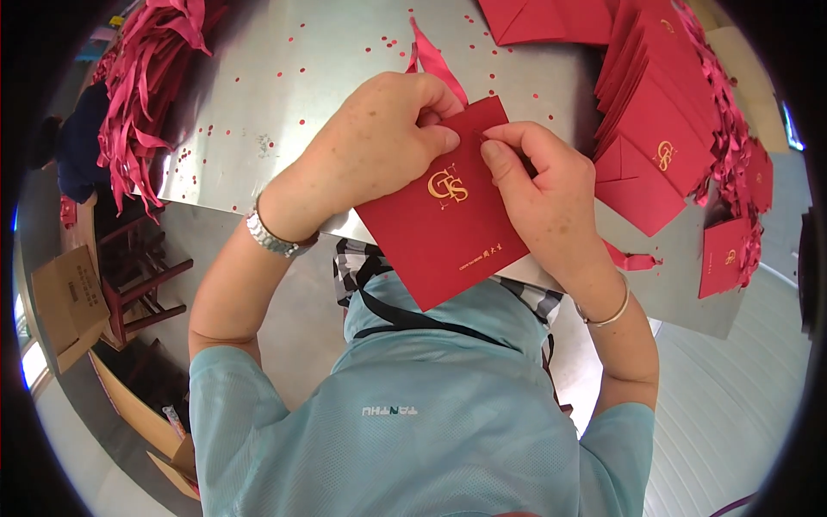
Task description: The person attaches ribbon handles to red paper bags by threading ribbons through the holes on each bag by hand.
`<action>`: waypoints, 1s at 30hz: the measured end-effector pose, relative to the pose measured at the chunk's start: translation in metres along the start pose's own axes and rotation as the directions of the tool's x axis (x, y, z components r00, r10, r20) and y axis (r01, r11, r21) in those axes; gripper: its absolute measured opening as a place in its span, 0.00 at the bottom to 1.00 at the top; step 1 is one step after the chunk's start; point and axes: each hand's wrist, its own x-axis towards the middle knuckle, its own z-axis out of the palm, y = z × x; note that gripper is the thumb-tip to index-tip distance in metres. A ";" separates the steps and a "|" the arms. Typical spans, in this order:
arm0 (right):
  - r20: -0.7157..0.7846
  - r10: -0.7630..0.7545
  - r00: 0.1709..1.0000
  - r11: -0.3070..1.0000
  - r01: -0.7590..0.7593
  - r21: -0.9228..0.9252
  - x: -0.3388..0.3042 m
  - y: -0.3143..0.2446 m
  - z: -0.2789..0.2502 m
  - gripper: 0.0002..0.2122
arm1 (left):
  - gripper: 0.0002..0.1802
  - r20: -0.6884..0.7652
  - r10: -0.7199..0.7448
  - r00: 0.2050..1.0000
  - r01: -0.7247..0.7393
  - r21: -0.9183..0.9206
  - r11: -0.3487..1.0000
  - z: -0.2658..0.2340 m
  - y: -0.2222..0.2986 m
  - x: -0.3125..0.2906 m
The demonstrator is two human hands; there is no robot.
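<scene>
A flat red paper bag (439,246) with a gold emblem is held tilted in front of my body, over the table's near edge. My left hand (379,142) is closed on its upper left part, thumb on the front face. From behind these fingers a pinkish-red ribbon (439,65) runs up across the table. My right hand (547,185) lies over the bag's right edge. Its thumb and forefinger pinch close together near the upper edge, beside a small dark spot; what is between them is too small to make out.
Red bags (655,146) lie fanned in a pile at right, with bundled ribbons (719,112) beyond. More ribbons (146,95) hang over the table's left edge. Small red paper dots dot the metal table (336,52). A cardboard box (69,302) and a wooden stool (146,276) stand left.
</scene>
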 end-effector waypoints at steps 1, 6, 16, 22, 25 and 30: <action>-0.009 -0.034 0.999 0.999 0.033 -0.030 0.000 0.001 0.001 0.04 | 0.10 0.009 0.027 1.000 -0.027 -0.020 0.999 0.000 -0.003 0.000; 0.024 -0.153 0.988 0.979 0.155 -0.136 0.003 0.002 0.004 0.04 | 0.09 -0.009 0.113 0.994 -0.112 0.100 0.989 0.003 -0.010 0.003; 0.039 -0.215 0.976 0.954 0.219 -0.206 0.006 -0.004 0.005 0.04 | 0.10 0.090 0.029 0.995 -0.029 -0.001 1.000 -0.004 -0.009 0.001; 0.031 -0.106 0.994 0.978 0.110 -0.178 0.008 -0.010 0.005 0.06 | 0.11 0.123 -0.025 0.992 0.040 -0.121 0.992 -0.005 -0.012 -0.004; 0.061 -0.061 0.996 0.968 0.074 -0.239 0.011 -0.013 0.005 0.06 | 0.11 0.092 0.043 0.995 -0.033 -0.109 0.994 -0.001 -0.014 -0.005; 0.202 -0.138 0.970 0.834 0.224 -0.505 0.023 -0.028 0.008 0.06 | 0.12 0.010 0.200 0.980 -0.200 0.055 0.978 0.009 -0.012 -0.011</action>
